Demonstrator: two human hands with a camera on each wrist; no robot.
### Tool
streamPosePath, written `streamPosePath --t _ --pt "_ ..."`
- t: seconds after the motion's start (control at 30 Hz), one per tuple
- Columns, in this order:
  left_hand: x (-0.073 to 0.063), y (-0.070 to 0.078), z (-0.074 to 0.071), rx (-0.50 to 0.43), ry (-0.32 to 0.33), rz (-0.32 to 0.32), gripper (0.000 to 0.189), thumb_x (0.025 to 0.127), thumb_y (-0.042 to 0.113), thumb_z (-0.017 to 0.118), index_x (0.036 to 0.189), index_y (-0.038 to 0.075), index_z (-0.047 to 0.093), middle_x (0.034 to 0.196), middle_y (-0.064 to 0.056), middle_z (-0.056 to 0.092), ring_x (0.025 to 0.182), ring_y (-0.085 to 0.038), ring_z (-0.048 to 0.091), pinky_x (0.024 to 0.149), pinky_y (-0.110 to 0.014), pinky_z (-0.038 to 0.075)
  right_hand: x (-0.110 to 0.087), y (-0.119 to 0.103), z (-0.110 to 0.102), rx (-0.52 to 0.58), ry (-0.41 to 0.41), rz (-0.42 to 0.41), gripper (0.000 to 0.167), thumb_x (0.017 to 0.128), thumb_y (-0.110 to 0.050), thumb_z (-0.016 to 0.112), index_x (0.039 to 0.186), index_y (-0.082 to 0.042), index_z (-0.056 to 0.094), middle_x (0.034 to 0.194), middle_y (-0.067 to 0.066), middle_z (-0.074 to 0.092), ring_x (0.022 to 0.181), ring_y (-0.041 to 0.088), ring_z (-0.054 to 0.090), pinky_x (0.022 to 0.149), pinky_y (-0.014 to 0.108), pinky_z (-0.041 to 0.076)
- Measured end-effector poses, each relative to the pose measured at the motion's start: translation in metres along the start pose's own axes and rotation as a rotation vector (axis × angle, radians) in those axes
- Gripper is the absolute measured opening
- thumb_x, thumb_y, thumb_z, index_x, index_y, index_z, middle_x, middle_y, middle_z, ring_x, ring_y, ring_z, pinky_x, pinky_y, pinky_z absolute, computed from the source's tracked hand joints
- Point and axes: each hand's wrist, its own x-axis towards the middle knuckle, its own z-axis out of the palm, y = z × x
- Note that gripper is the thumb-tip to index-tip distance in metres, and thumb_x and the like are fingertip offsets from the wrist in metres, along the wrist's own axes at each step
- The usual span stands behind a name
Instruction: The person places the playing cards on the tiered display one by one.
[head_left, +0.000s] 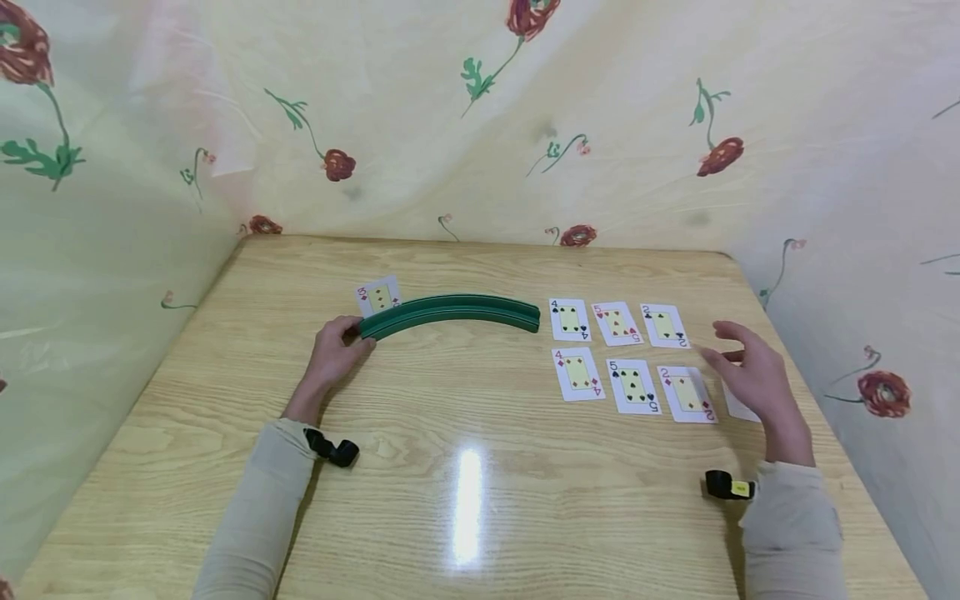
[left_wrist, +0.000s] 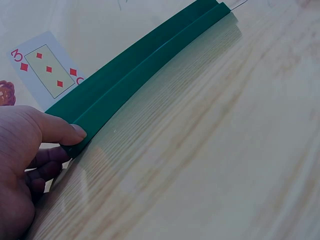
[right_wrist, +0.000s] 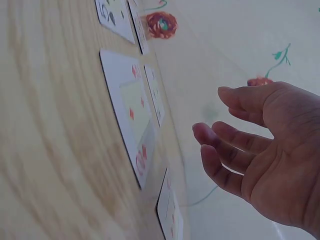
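Observation:
My left hand (head_left: 333, 354) pinches the near left end of a long, curved green card holder (head_left: 457, 308), thumb on top and fingers beneath, as the left wrist view shows. A three of diamonds (left_wrist: 49, 67) lies behind that end, partly covered by it. My right hand (head_left: 757, 379) hovers over the table's right side with loosely bent fingers and nothing in them. Under it is a card (head_left: 740, 406), mostly hidden by the hand in the head view; the right wrist view shows red marks on it. The two of diamonds (head_left: 687, 395) lies just left of this hand.
Face-up cards form two rows right of the holder. Behind are a black four (head_left: 570, 320), a red five (head_left: 617, 323) and a black two (head_left: 664, 326); in front, the four of diamonds (head_left: 577, 374) and a black five (head_left: 634, 387). Flowered cloth (head_left: 420, 150) borders the wooden table (head_left: 450, 467).

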Motion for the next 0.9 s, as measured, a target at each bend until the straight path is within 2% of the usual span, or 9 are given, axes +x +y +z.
streamPosePath --t 0.03,0.07,0.13,0.27,0.4,0.5,0.6,0.73,0.9 --pt "0.0 0.0 0.0 0.0 0.0 0.0 0.039 0.093 0.006 0.064 0.129 -0.008 0.06 0.123 -0.027 0.059 0.113 -0.034 0.05 0.1 -0.044 0.038 -0.001 0.004 -0.001 0.0 -0.002 0.01 0.054 0.102 -0.021 0.055 0.147 0.004 0.04 0.14 0.036 0.049 0.106 0.052 0.059 0.059 0.013 0.042" --pt "0.0 0.0 0.001 0.001 0.0 0.0 0.039 0.093 0.006 0.064 0.129 -0.008 0.06 0.123 -0.027 0.059 0.113 -0.034 0.05 0.1 -0.044 0.038 -0.003 0.008 -0.002 0.0 -0.006 0.022 0.054 0.102 -0.022 0.054 0.148 0.004 0.04 0.141 0.035 0.048 0.101 0.04 0.065 0.057 0.016 0.044" --pt "0.0 -0.001 0.001 0.002 0.0 0.0 0.038 0.093 0.006 0.064 0.128 -0.008 0.06 0.123 -0.027 0.06 0.113 -0.034 0.05 0.1 -0.044 0.038 -0.006 0.016 -0.003 0.007 -0.014 0.049 0.056 0.103 -0.025 0.054 0.148 0.004 0.039 0.142 0.035 0.047 0.103 0.039 0.063 0.054 0.022 0.047" --pt "0.001 -0.002 0.001 0.0 -0.001 -0.002 0.038 0.093 0.006 0.064 0.128 -0.008 0.06 0.123 -0.027 0.059 0.112 -0.033 0.051 0.099 -0.043 0.039 -0.011 0.032 -0.006 0.022 -0.039 0.103 0.059 0.102 -0.028 0.054 0.148 0.005 0.037 0.143 0.036 0.045 0.109 0.041 0.06 0.055 0.021 0.048" --pt "0.001 -0.002 0.002 0.007 0.002 -0.007 0.038 0.094 0.007 0.064 0.128 -0.008 0.06 0.124 -0.026 0.059 0.112 -0.033 0.05 0.099 -0.044 0.039 -0.015 0.045 -0.011 0.004 -0.06 0.156 0.063 0.102 -0.03 0.054 0.149 0.006 0.035 0.145 0.038 0.041 0.12 0.054 0.048 0.064 0.02 0.043" --pt "-0.001 -0.002 0.001 0.003 0.001 -0.015 0.039 0.094 0.007 0.064 0.129 -0.008 0.059 0.125 -0.027 0.058 0.113 -0.034 0.05 0.1 -0.045 0.039 -0.017 0.051 -0.015 -0.009 -0.074 0.195 0.065 0.101 -0.033 0.055 0.151 0.005 0.034 0.148 0.037 0.039 0.124 0.053 0.043 0.069 0.029 0.044" --pt "-0.002 -0.001 0.001 -0.003 0.0 -0.02 0.039 0.093 0.007 0.064 0.129 -0.009 0.059 0.126 -0.028 0.058 0.114 -0.035 0.05 0.101 -0.047 0.039 -0.019 0.056 -0.018 -0.016 -0.108 0.228 0.07 0.1 -0.037 0.056 0.151 0.006 0.033 0.149 0.039 0.035 0.127 0.056 0.038 0.078 0.05 0.05" --pt "-0.003 0.001 0.001 -0.009 0.0 -0.021 0.039 0.094 0.007 0.063 0.129 -0.009 0.058 0.126 -0.028 0.056 0.115 -0.036 0.048 0.102 -0.048 0.038 -0.023 0.061 -0.02 -0.049 -0.146 0.194 0.072 0.098 -0.039 0.061 0.145 0.01 0.039 0.144 0.043 0.036 0.126 0.06 0.036 0.093 0.071 0.037" --pt "-0.002 0.002 0.001 -0.005 0.003 -0.018 0.038 0.094 0.007 0.063 0.128 -0.009 0.059 0.124 -0.028 0.057 0.113 -0.035 0.048 0.101 -0.046 0.037 -0.027 0.07 -0.018 -0.078 -0.141 0.085 0.065 0.094 -0.034 0.069 0.134 0.013 0.049 0.139 0.043 0.04 0.121 0.058 0.039 0.091 0.069 0.036"
